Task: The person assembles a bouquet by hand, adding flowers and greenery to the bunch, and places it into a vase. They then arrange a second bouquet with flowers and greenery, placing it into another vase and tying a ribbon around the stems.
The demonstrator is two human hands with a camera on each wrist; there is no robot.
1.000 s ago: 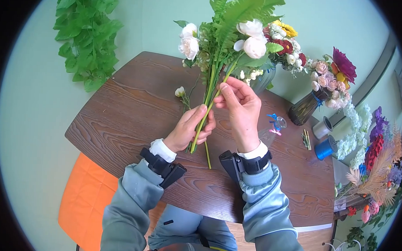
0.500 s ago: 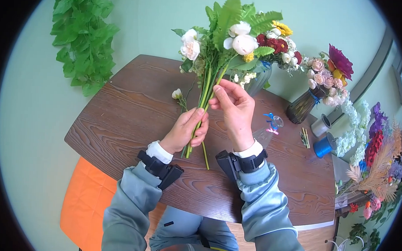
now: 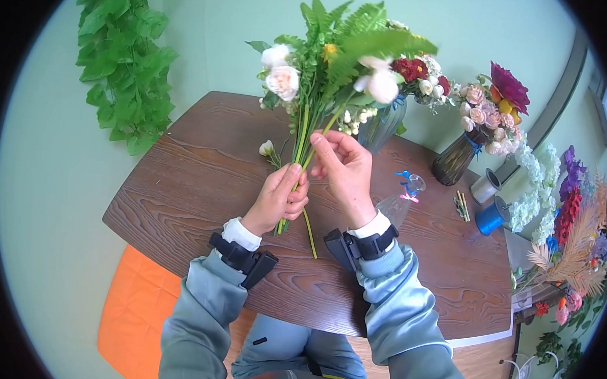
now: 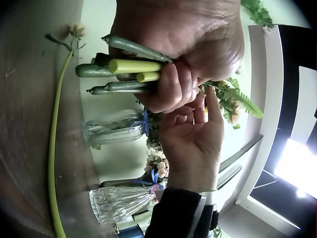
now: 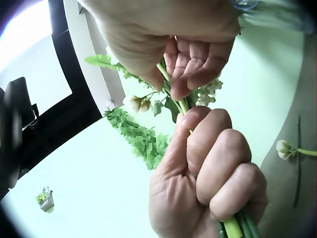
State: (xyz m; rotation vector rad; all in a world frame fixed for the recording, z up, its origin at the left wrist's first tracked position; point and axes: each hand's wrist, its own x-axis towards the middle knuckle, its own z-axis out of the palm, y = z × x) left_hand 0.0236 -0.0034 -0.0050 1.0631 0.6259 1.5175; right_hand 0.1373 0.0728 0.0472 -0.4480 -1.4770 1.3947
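Note:
The left hand (image 3: 276,198) grips a bundle of green stems around their lower part, fingers curled. In the left wrist view the cut stem ends (image 4: 133,67) stick out below that fist. Just above it, the right hand (image 3: 347,174) pinches one light green stem (image 3: 332,122) between thumb and fingers; the right wrist view shows the same pinch. The bunch fans out at the top, with a pale rose (image 3: 282,82), another white bloom (image 3: 382,87), fern leaves (image 3: 323,20) and a small yellow flower (image 3: 330,51).
On the wooden table (image 3: 183,178) lie a loose white flower (image 3: 267,148) and a long stem (image 3: 310,235). A clear vase (image 3: 394,207), a dark vase of flowers (image 3: 454,158), a blue spool (image 3: 492,216) and a silver spool (image 3: 485,186) stand to the right.
Both hands and the bunch have moved slightly left and lower in the head view. The fern leaf and white bloom on the right side have swung outward to the right. Both holds remain.

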